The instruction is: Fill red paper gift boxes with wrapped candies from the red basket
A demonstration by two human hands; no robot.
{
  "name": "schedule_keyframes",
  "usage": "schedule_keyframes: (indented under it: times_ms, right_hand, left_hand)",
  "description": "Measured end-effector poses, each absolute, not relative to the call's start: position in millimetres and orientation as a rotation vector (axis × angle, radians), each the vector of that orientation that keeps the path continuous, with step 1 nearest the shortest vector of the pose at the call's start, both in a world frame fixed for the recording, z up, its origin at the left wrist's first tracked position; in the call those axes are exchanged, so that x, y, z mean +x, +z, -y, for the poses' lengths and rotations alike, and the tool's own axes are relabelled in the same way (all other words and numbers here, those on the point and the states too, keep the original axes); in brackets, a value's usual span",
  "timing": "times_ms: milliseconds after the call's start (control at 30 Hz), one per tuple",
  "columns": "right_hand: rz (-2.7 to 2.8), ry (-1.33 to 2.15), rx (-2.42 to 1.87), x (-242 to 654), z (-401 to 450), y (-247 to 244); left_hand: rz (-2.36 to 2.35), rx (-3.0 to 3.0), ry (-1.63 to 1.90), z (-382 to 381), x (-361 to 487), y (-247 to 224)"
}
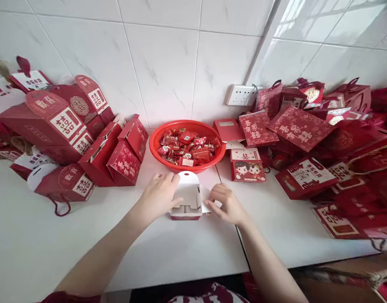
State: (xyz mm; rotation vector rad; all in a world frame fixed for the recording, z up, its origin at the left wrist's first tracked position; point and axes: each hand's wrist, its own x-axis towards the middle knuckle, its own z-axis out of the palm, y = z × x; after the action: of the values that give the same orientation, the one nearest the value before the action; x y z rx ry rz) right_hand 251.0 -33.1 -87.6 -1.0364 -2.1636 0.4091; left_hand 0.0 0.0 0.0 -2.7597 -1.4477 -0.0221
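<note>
A small open box [187,198], white inside with a red front edge, sits in the middle of the white table. My left hand [160,194] lies against its left side, thumb reaching over the inside and fingers by the raised rounded flap. At the box's right, my right hand [226,204] has its fingers curled at a white side flap [206,205], with thumb and forefinger close together on its edge. Just behind the box stands a red plastic basket [155,153] filled with red-wrapped candies [189,145].
Red gift boxes [125,162] stand at the left, with more boxes [65,122] behind. On the right lie a box with two cartoon figures [248,170] and a heap of red boxes and bags [307,126]. A power strip [242,95] is on the tiled wall.
</note>
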Motion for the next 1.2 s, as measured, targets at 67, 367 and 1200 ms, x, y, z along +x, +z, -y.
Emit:
schedule_keyframes:
  times_ms: [67,367,1200]
  right_hand:
    - [2.209,0.549,-1.040,245.0,31.6,-89.6]
    - [2.078,1.257,-0.987,231.7,31.4,-93.5]
    - [2.060,0.939,-0.770,222.0,16.3,-132.5]
  left_hand:
    - [1.529,-2.712,0.008,-6.0,3.0,-4.8]
    - [1.816,-2.974,-0.629,-33.4,-2.6,-47.0]
    - [2.106,-2.912,-2.237,-24.5,-2.0,-108.5]
